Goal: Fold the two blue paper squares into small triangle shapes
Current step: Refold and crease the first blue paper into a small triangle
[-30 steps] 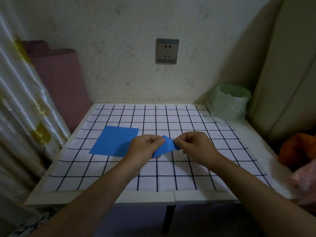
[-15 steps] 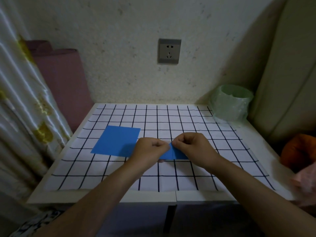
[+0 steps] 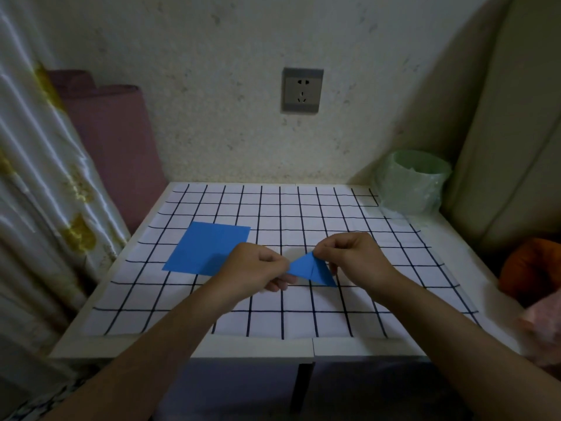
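Pinching a creased blue paper triangle (image 3: 311, 268) between left hand (image 3: 258, 268) and right hand (image 3: 353, 256), fingers curling on its corners, flat blue square (image 3: 206, 247) lying on gridded cloth (image 3: 303, 323).

My folded triangle (image 3: 306, 269) and the flat square (image 3: 206, 246) — both blue; tablecloth (image 3: 334, 226) white, black grid — bin (image 3: 409, 183) pale green.

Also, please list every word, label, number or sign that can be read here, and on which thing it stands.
No readable text anywhere.
The wall socket: only slots, no lettering.
The flat blue square and the folded blue triangle: plain.
The grid cloth: only lines.
The green bin: no label visible.
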`<act>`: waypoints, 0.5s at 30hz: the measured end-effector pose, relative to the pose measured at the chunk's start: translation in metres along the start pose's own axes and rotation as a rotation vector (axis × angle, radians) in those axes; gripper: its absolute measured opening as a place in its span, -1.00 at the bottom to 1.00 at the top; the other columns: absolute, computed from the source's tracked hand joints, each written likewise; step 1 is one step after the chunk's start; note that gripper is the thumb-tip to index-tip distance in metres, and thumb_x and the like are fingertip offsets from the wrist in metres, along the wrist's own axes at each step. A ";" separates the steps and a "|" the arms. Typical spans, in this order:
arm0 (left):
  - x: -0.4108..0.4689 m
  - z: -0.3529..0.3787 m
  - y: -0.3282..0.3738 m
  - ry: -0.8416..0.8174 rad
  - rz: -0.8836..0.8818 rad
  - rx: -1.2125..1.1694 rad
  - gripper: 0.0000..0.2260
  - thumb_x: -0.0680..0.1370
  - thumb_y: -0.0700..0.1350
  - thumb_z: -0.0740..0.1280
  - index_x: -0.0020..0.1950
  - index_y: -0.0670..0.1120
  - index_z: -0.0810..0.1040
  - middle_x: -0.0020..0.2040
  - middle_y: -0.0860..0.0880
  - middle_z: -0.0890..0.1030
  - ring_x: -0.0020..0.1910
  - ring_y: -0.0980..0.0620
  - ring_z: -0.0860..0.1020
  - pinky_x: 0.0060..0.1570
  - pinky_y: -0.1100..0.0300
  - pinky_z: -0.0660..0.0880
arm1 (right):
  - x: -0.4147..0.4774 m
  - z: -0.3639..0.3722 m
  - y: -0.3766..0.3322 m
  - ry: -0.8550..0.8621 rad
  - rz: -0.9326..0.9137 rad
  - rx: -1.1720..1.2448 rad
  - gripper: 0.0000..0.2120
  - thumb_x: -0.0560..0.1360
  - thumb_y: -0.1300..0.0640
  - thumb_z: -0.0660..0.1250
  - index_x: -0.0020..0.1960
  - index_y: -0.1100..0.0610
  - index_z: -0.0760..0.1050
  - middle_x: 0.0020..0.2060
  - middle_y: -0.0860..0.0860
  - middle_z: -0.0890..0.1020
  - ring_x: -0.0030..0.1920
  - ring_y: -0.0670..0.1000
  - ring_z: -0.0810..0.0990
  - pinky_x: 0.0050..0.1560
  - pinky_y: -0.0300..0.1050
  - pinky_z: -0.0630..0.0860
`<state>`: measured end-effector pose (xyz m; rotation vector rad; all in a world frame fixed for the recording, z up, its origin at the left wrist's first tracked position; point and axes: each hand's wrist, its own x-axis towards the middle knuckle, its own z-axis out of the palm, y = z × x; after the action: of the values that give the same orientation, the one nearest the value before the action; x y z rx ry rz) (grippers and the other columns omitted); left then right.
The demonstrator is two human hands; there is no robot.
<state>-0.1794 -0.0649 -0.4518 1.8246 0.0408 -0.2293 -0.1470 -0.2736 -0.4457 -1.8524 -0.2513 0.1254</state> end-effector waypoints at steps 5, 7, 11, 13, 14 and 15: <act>-0.003 -0.009 -0.007 -0.052 -0.045 0.218 -0.88 0.52 -0.15 0.40 -0.19 -0.08 0.71 -0.26 0.02 0.72 -0.27 0.10 0.69 -0.26 0.27 0.60 | 0.008 0.002 0.017 0.030 0.100 -0.080 -0.87 0.48 0.17 0.44 -0.24 0.11 0.70 -0.30 -0.17 0.70 -0.33 -0.29 0.61 -0.41 -0.45 0.47; -0.003 -0.011 -0.011 -0.017 -0.024 0.390 -0.87 0.51 -0.13 0.39 -0.21 -0.04 0.71 -0.30 0.08 0.71 -0.28 0.13 0.68 -0.21 0.21 0.64 | 0.013 0.001 0.025 0.020 0.149 -0.187 -0.84 0.49 0.12 0.43 -0.25 0.09 0.69 -0.35 -0.16 0.68 -0.34 -0.26 0.60 -0.44 -0.43 0.45; 0.001 -0.002 -0.018 0.194 0.343 0.609 -0.88 0.54 -0.11 0.38 -0.18 0.05 0.66 -0.29 0.18 0.64 -0.24 0.25 0.59 -0.24 0.32 0.52 | 0.018 0.003 0.035 -0.043 0.134 -0.441 -0.84 0.49 0.01 0.42 -0.22 0.03 0.67 -0.28 -0.08 0.68 -0.22 -0.15 0.60 -0.28 -0.25 0.53; 0.007 0.006 -0.021 0.106 0.533 0.620 -0.89 0.55 -0.14 0.39 -0.01 0.02 0.69 -0.14 0.19 0.63 -0.11 0.24 0.55 -0.09 0.37 0.47 | 0.018 0.008 0.036 -0.066 0.075 -0.564 -0.86 0.49 -0.04 0.41 -0.18 -0.02 0.68 -0.24 -0.13 0.68 -0.18 -0.16 0.61 -0.15 -0.18 0.57; 0.010 0.010 -0.023 0.035 0.605 0.662 -0.87 0.55 -0.15 0.40 0.06 -0.02 0.69 -0.05 0.13 0.65 -0.03 0.22 0.54 0.01 0.35 0.45 | 0.018 0.010 0.036 -0.065 0.039 -0.620 -0.85 0.49 -0.06 0.40 -0.16 -0.03 0.68 -0.24 -0.14 0.68 -0.19 -0.17 0.60 -0.13 -0.15 0.58; 0.013 0.013 -0.027 -0.027 0.658 0.726 -0.84 0.55 -0.14 0.40 0.11 -0.05 0.68 0.03 0.08 0.66 0.03 0.19 0.52 0.09 0.34 0.43 | 0.016 0.011 0.036 -0.056 0.002 -0.665 -0.84 0.49 -0.09 0.40 -0.14 -0.04 0.68 -0.24 -0.14 0.68 -0.21 -0.17 0.60 -0.13 -0.12 0.59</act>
<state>-0.1725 -0.0711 -0.4826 2.4305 -0.7371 0.2336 -0.1297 -0.2689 -0.4826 -2.5114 -0.3593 0.1022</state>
